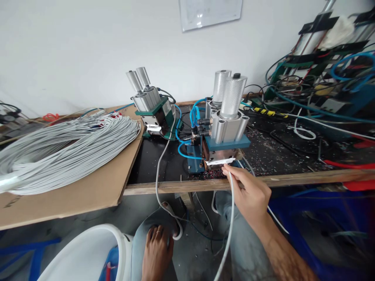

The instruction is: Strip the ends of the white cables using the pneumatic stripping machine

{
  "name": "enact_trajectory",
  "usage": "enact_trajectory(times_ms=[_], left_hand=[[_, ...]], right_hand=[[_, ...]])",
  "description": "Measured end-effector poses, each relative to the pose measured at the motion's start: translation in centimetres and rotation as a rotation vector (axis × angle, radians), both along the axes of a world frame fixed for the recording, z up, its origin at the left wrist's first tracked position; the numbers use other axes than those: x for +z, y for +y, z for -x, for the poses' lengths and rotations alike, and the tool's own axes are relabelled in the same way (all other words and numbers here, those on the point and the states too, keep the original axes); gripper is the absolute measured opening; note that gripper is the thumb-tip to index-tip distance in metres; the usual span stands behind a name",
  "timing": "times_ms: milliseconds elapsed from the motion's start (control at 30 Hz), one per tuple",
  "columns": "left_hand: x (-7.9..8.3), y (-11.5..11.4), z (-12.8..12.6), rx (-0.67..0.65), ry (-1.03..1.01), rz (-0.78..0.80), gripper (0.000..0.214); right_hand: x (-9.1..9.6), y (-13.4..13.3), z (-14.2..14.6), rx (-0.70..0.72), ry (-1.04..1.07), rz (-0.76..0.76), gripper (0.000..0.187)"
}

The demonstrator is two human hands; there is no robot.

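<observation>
My right hand (249,193) pinches a white cable (231,218) near its end and holds the tip against the slot at the front of a pneumatic machine (225,125) with two ribbed metal cylinders. The cable trails down between my knees. My left hand (156,251) rests on my left knee, fingers curled over a loop of the white cable (177,234).
A second, smaller pneumatic machine (150,105) stands behind to the left. A large bundle of white cables (64,144) lies on cardboard (88,191). A white bucket (84,253) sits at lower left. Tangled hoses and equipment (316,89) fill the right. The bench's wooden edge (293,180) runs across.
</observation>
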State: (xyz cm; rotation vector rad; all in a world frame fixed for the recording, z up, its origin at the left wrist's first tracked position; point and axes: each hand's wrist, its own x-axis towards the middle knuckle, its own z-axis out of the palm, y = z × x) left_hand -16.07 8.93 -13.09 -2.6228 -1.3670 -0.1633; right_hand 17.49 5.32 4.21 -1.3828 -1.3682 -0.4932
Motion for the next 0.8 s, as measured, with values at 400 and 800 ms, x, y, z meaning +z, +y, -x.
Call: enact_trajectory(times_ms=[400,800], left_hand=[[-0.3,-0.1,0.4,0.069,-0.331,0.133,0.030],[11.6,-4.3,-9.7,-0.142,-1.192,0.665,0.050]], right_hand=[[-0.2,0.2,0.0,-0.002,-0.010,-0.022,0.042],[-0.7,-6.2,5.3,0.097,-0.043,-0.123,0.056]])
